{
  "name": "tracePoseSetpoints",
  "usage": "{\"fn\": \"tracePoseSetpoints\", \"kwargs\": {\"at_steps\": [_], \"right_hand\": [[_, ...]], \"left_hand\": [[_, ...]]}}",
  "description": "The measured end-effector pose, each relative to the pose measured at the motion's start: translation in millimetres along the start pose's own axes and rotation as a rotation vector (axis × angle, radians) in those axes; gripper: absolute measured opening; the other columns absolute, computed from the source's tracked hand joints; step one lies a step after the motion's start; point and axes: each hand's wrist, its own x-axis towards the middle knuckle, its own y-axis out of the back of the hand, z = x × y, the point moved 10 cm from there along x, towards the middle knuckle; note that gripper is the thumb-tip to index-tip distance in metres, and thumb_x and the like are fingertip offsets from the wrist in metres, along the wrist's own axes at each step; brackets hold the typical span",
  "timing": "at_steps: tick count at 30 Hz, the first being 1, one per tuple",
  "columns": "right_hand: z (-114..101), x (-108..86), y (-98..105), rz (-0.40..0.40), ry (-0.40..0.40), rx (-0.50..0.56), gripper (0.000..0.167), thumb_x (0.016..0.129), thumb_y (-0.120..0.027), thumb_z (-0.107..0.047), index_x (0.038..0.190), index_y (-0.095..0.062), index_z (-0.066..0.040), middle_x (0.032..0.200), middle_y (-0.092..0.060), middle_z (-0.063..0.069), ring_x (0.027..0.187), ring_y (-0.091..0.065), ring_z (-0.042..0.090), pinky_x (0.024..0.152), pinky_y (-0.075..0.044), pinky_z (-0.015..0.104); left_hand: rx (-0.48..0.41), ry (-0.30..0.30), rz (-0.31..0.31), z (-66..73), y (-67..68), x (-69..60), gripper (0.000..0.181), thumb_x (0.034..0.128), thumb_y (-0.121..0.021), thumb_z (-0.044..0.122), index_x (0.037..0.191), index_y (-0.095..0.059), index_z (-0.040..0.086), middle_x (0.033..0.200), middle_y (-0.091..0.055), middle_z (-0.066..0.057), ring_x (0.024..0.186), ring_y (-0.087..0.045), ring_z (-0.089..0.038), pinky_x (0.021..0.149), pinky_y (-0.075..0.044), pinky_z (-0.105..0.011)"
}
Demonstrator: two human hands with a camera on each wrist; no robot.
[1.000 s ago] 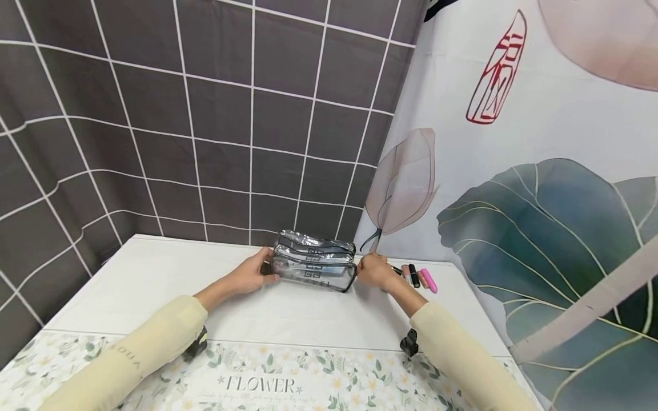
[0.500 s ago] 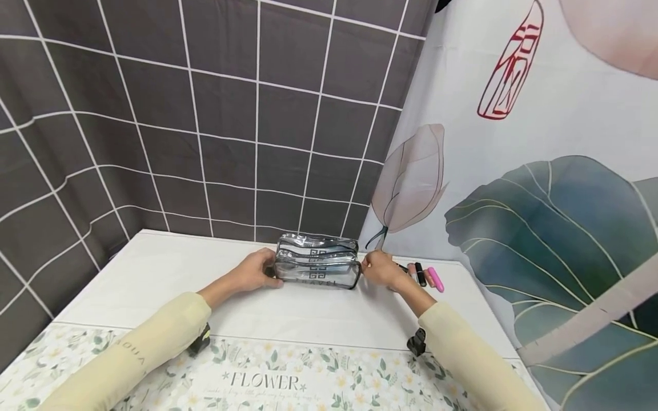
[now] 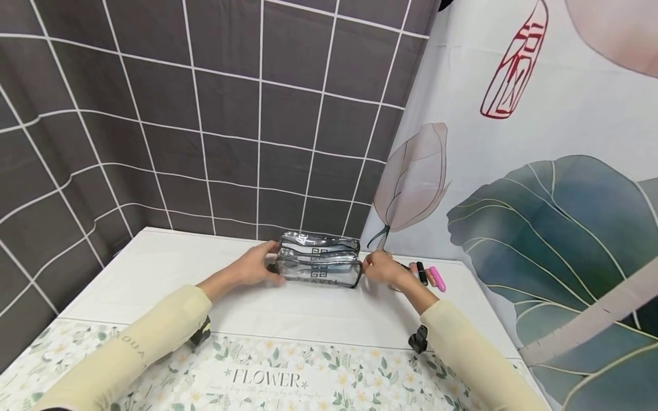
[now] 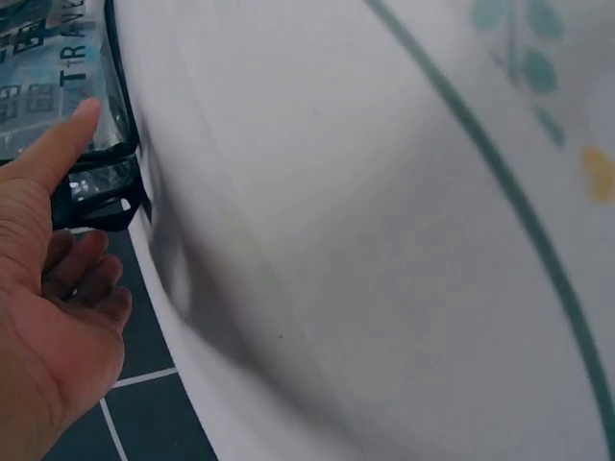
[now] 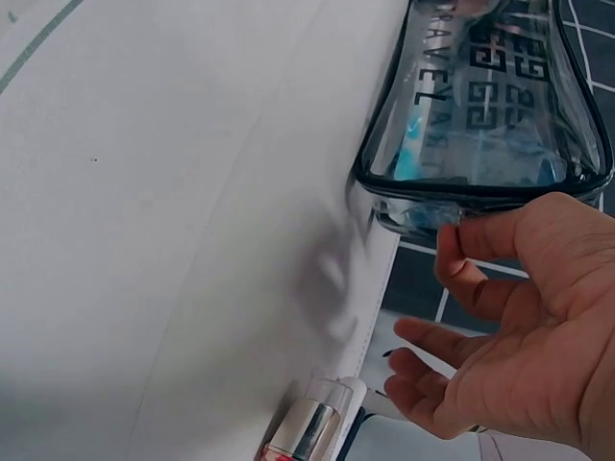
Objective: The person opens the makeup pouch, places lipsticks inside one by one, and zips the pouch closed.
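Note:
A clear travel bag (image 3: 321,268) with black piping and dark lettering lies near the table's back edge. At its left end, my left hand (image 3: 255,265) holds it; in the left wrist view that hand (image 4: 62,288) has its thumb on the clear face (image 4: 58,86) and its other fingers curled by the dark end. My right hand (image 3: 382,269) is at the opposite end. In the right wrist view, this hand's (image 5: 528,317) thumb and index finger pinch the end of the bag (image 5: 471,125) below its piping, with the other fingers bent.
Right of my right hand lie several small cosmetic tubes, among them a pink one (image 3: 437,278) and a black one (image 3: 422,273). A silver-and-clear tube (image 5: 309,423) shows in the right wrist view. Grid-patterned cloth (image 3: 226,131) hangs behind the table (image 3: 308,319).
The head view has shifted slightly, so the scene sits a little further right. The bag's front looks a little more upright than a second ago; both hands remain at its ends.

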Motion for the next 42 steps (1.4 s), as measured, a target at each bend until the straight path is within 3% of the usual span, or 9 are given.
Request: {"fn": "tracePoseSetpoints", "kwargs": {"at_steps": [6,9,13,16,20,26,31,39,42], "right_hand": [[29.5,25.7,-14.4,-0.010,0.022,-0.013,0.023,0.101,-0.062,-0.019,0.105,-0.081,-0.007,0.101,-0.071,0.009,0.093,-0.058,0.026,0.076,-0.048,0.040],[13.6,11.1,-8.1,-0.027,-0.003,0.033,0.022,0.100,-0.065,-0.015,0.109,-0.081,-0.004,0.108,-0.072,0.013,0.100,-0.061,0.032,0.081,-0.050,0.042],[20.0,14.8,-6.7,0.021,0.052,0.016,0.021,0.098,-0.065,-0.016,0.106,-0.080,-0.006,0.111,-0.073,0.013,0.101,-0.061,0.034,0.083,-0.050,0.045],[44.6,30.8,-16.7,0.048,0.076,-0.003,0.021,0.100,-0.063,-0.021,0.105,-0.079,-0.009,0.109,-0.072,0.011,0.094,-0.059,0.030,0.078,-0.049,0.043],[45.8,31.0,-21.3,0.055,0.054,-0.010,0.022,0.100,-0.061,-0.022,0.105,-0.078,-0.009,0.103,-0.069,0.009,0.084,-0.055,0.023,0.069,-0.046,0.040],[-0.8,-8.5,-2.4,0.007,-0.028,0.093,0.019,0.101,-0.065,-0.014,0.108,-0.079,-0.003,0.109,-0.072,0.014,0.086,-0.058,0.024,0.071,-0.044,0.036],[0.1,-7.3,1.3,0.033,0.020,0.090,0.016,0.101,-0.069,-0.022,0.101,-0.079,-0.010,0.106,-0.073,0.010,0.087,-0.059,0.023,0.073,-0.047,0.036],[-6.1,-24.1,15.3,0.085,-0.073,0.043,0.017,0.105,-0.069,-0.022,0.103,-0.079,-0.010,0.129,-0.077,0.014,0.110,-0.064,0.029,0.096,-0.051,0.045],[-5.3,-23.9,17.1,0.088,-0.066,0.023,0.017,0.105,-0.069,-0.022,0.102,-0.079,-0.009,0.129,-0.078,0.016,0.107,-0.065,0.028,0.092,-0.051,0.042]], "left_hand": [[-0.041,-0.012,0.017,0.5,6.1,-0.6,0.090,0.0844,-0.099,0.019,0.157,-0.052,-0.006,0.160,-0.060,-0.031,0.156,-0.051,-0.055,0.133,-0.032,-0.073],[-0.063,-0.008,0.009,2.1,6.7,-1.6,0.106,0.0825,-0.102,0.025,0.164,-0.043,-0.007,0.165,-0.055,-0.032,0.158,-0.046,-0.057,0.133,-0.031,-0.073],[-0.131,-0.051,0.025,11.0,13.9,-0.7,0.122,0.0828,-0.102,0.035,0.173,-0.030,-0.004,0.172,-0.045,-0.032,0.163,-0.039,-0.056,0.136,-0.026,-0.071],[-0.188,-0.104,0.072,18.7,22.5,1.3,0.115,0.0867,-0.099,0.043,0.173,-0.036,0.000,0.171,-0.048,-0.030,0.161,-0.044,-0.054,0.136,-0.028,-0.070],[-0.204,-0.140,0.145,26.2,33.2,0.8,0.094,0.0942,-0.092,0.042,0.168,-0.047,0.003,0.167,-0.054,-0.025,0.156,-0.051,-0.049,0.134,-0.034,-0.069],[-0.155,-0.211,0.214,42.2,41.9,2.2,0.057,0.1024,-0.083,0.022,0.152,-0.064,0.001,0.155,-0.060,-0.018,0.150,-0.056,-0.042,0.135,-0.038,-0.059],[-0.061,-0.287,0.229,56.8,47.6,4.8,0.030,0.1042,-0.077,0.007,0.133,-0.076,0.000,0.143,-0.069,-0.019,0.138,-0.058,-0.041,0.124,-0.045,-0.065],[0.052,-0.288,0.130,71.5,41.8,14.4,0.028,0.0990,-0.083,0.018,0.125,-0.082,0.007,0.141,-0.071,-0.013,0.133,-0.055,-0.034,0.117,-0.047,-0.070],[0.091,-0.281,0.093,72.1,35.7,17.6,0.030,0.0978,-0.084,0.021,0.125,-0.083,0.008,0.140,-0.072,-0.012,0.133,-0.055,-0.034,0.117,-0.048,-0.070]]}}
